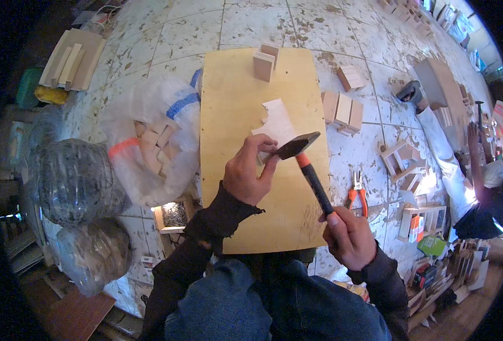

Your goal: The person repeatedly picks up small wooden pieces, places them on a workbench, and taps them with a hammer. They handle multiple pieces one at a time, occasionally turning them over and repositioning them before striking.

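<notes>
My right hand (348, 237) is closed around the black-and-orange handle of a hammer (315, 184). The hammer's dark head lies over the middle of a yellowish board across my knees (228, 113), right by the fingertips of my left hand (250, 169). Thumb and fingers of that hand are pinched together; whatever is between them is too small or hidden by the hammer head. Just beyond the fingers, partly covered by them and the hammer head, is a pale thin wooden piece (280, 120) with a jagged edge. A small wooden assembly (266, 62) stands at the board's far end.
Orange-handled pliers (357, 193) lie on the tiled floor at right, near several wooden blocks (342, 111). To the left are a plastic sack of wood pieces (143, 108) and a small box of nails (173, 216). Another person's leg (442, 148) extends at far right.
</notes>
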Tool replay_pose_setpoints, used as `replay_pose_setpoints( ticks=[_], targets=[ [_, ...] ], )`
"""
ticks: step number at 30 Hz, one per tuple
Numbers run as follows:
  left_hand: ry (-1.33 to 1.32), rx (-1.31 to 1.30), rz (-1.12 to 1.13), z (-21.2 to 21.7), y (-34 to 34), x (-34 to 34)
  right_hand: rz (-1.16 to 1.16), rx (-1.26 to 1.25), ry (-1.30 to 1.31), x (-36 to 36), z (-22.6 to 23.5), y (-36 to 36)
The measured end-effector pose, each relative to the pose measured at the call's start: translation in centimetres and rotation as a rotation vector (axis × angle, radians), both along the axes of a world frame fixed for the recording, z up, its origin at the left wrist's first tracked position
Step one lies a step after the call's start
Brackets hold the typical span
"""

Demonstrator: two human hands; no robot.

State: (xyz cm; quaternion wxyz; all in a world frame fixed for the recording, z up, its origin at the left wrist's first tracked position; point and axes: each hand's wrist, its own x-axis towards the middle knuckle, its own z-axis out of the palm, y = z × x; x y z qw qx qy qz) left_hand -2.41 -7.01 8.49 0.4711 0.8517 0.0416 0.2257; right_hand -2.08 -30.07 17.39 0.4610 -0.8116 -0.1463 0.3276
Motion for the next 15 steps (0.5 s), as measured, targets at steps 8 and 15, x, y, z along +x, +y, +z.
replay_pose_setpoints(
  ticks=[8, 15],
  targets=[
    [-0.036, -0.264, 0.006, -0.6, 0.6, 0.4, -0.193, 0.582, 0.005, -1.8, 0.6, -0.2],
    [-0.018, -0.304, 0.068, -0.4, 0.6, 0.7, -0.050, 0.071, -0.333, -2.6, -3.1, 0.1]
  ],
)
